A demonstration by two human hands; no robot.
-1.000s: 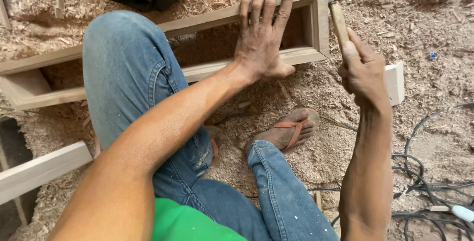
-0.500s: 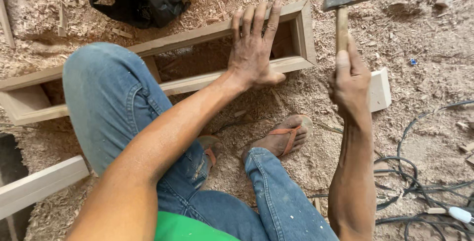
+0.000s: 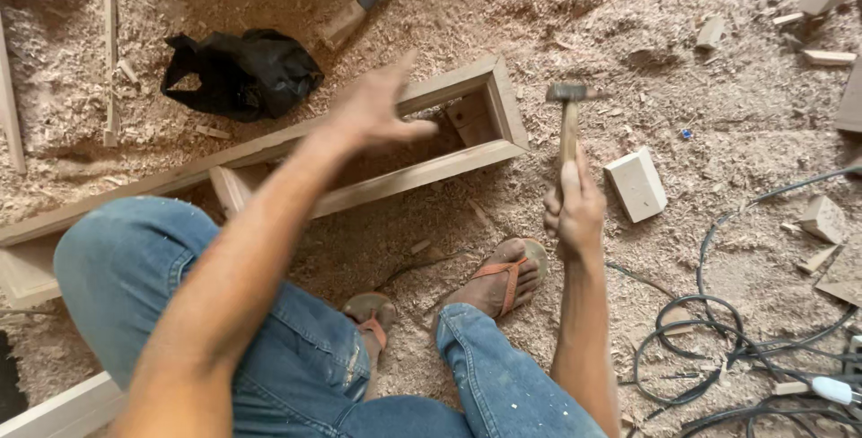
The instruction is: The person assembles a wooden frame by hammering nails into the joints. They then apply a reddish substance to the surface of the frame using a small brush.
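While the right hand (image 3: pixel 575 209) has its fingers wrapped tight round the wooden handle of a hammer (image 3: pixel 567 124), the left hand (image 3: pixel 373 106) hangs with fingers spread and empty, blurred, above the near end of the long wooden frame (image 3: pixel 422 173); it touches nothing that can be made out. From the right fist the hammer stands almost upright in the view, its steel head away from the body and just beside the frame's right end, a little apart from the outer corner; the frame's long axis runs from that corner away to the left and toward the left knee, its rails parallel and its open channel upward. So the hammer head lies to the right of the frame end, level with it, and the right hand is the nearer to that corner; the left hand is over the top rail, further in. Beyond the hammer a pale wooden block (image 3: pixel 636 185) lies on the sawdust floor (image 3: pixel 718 97); black cables (image 3: pixel 718 339) coil further right; a black bag (image 3: pixel 242 74) sits behind the frame.
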